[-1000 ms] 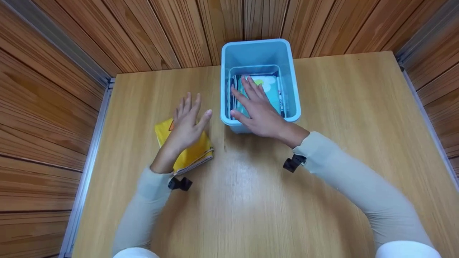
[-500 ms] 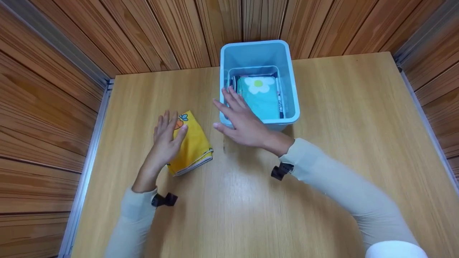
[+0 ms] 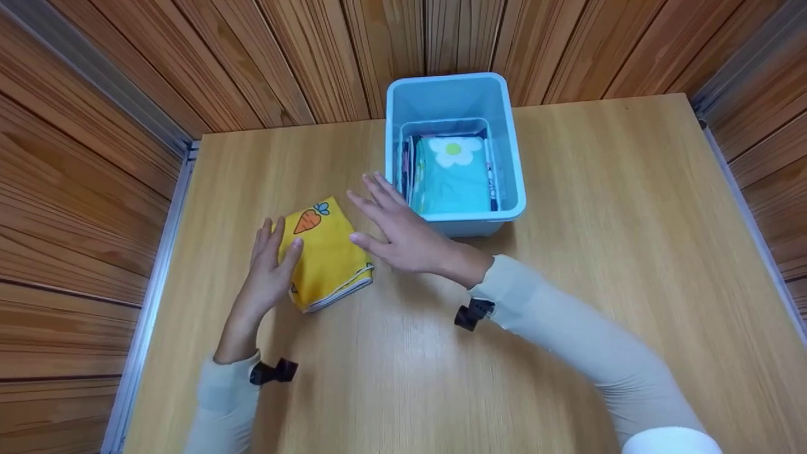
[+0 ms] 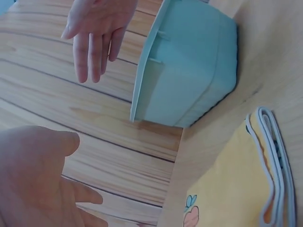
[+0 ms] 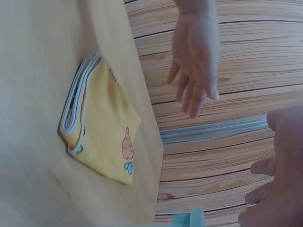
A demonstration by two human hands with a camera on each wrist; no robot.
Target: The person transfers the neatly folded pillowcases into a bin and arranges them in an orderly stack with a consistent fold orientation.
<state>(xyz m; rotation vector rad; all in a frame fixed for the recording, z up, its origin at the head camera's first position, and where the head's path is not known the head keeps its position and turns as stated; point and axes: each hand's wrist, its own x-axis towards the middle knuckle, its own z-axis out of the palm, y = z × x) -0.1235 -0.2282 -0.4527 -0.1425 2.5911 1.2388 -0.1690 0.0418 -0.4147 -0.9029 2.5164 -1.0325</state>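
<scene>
Both hands flat-fingered, empty: left hand (image 3: pixel 268 277) beside folded yellow carrot-print cloth (image 3: pixel 325 255), right hand (image 3: pixel 397 230) between cloth and light-blue plastic bin (image 3: pixel 514 170).

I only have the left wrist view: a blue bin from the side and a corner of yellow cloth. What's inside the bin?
Observer: A folded teal cloth with a white flower lies on top in the bin.
Operator: Is the left hand on the yellow cloth?
Observer: The left hand lies at the left edge of the yellow cloth, fingers straight; I cannot tell whether it touches.
Operator: Where is the right hand over the table?
Observer: The right hand hovers open between the yellow cloth and the bin, holding nothing.
</scene>
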